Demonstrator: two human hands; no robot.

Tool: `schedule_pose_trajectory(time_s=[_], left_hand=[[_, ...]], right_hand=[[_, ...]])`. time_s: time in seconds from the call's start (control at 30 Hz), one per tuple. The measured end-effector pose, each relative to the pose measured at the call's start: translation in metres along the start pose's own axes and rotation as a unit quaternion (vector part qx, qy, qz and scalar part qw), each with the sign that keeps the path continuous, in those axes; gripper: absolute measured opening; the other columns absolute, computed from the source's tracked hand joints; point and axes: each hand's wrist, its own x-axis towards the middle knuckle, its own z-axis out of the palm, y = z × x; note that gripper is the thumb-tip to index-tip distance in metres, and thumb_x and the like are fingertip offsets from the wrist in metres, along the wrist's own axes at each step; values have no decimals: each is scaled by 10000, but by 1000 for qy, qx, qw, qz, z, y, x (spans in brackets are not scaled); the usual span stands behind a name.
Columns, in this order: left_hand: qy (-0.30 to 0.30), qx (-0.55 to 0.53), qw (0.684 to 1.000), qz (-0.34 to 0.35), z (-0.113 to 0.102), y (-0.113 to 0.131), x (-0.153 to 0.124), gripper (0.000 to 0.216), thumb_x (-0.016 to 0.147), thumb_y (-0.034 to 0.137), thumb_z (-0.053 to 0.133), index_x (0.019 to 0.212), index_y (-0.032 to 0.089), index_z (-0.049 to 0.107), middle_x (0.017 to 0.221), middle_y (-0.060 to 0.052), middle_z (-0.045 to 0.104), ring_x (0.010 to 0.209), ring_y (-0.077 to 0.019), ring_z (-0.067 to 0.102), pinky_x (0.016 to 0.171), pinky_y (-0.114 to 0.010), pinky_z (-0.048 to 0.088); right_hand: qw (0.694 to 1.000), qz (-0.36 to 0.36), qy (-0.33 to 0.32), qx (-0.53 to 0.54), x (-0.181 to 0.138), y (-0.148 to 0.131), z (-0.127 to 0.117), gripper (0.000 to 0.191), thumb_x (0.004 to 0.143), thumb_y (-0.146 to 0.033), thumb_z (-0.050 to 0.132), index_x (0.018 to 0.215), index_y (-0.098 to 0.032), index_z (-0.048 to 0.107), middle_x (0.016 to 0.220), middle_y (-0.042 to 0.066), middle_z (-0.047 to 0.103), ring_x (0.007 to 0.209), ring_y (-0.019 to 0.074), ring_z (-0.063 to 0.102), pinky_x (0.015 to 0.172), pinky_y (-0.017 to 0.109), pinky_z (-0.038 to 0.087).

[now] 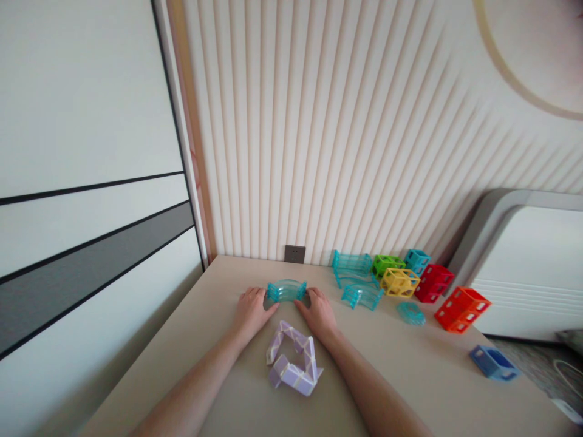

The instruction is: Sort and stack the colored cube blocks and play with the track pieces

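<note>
A curved, clear teal tube piece (286, 291) rests on the beige table (228, 376) near the wall. My left hand (249, 310) grips its left end and my right hand (319, 311) grips its right end, fingers curled around the ends. Between my forearms, closer to me, lies a folded lilac and white snake puzzle (295, 359); neither hand touches it.
To the right lie more teal tube pieces (353, 267), another curved one (363, 295) and a teal disc (410, 313). Green (387, 264), yellow (399, 282), teal (416, 260), red (433, 283), orange (462, 309) and blue (494, 362) frame blocks stand beyond. A wall socket (294, 254) sits behind.
</note>
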Motion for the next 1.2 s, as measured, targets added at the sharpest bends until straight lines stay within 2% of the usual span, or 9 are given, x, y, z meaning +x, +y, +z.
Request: schedule_pose_trajectory(time_s=[0.4, 0.73, 0.9, 1.2], left_hand=[[-6, -7, 1000, 3, -5, 2, -1, 298, 864, 449, 634, 983, 178, 670, 1042, -119, 716, 1069, -297, 621, 921, -396, 447], [-7, -16, 1000, 11, -1, 1, -2, 310, 867, 414, 637, 1073, 184, 667, 1112, -115, 715, 1121, -286, 612, 957, -397, 431], [7, -30, 999, 19, -1, -2, -4, 286, 889, 395, 595, 1073, 186, 663, 1114, -115, 711, 1104, -275, 618, 952, -385, 435], [-7, -30, 999, 18, -4, 0, -5, 308, 873, 388, 592, 1080, 175, 673, 1123, -121, 710, 1111, -279, 614, 970, -385, 431]], right_hand=[[1000, 3, -4, 16, 0, 0, -2, 337, 889, -364, 631, 1164, -174, 675, 1208, 134, 676, 1144, 286, 621, 1016, 352, 445], [1000, 0, 14, 9, -2, 8, 0, 314, 875, -374, 648, 1125, -192, 700, 1179, 125, 687, 1144, 285, 612, 1020, 346, 443], [1000, 7, 20, 2, -10, 13, -8, 336, 874, -368, 650, 1140, -167, 699, 1183, 139, 685, 1135, 285, 622, 1013, 338, 449], [999, 18, 25, -12, -31, 26, -26, 314, 891, -363, 632, 1125, -165, 699, 1205, 143, 681, 1146, 280, 625, 1005, 328, 456]])
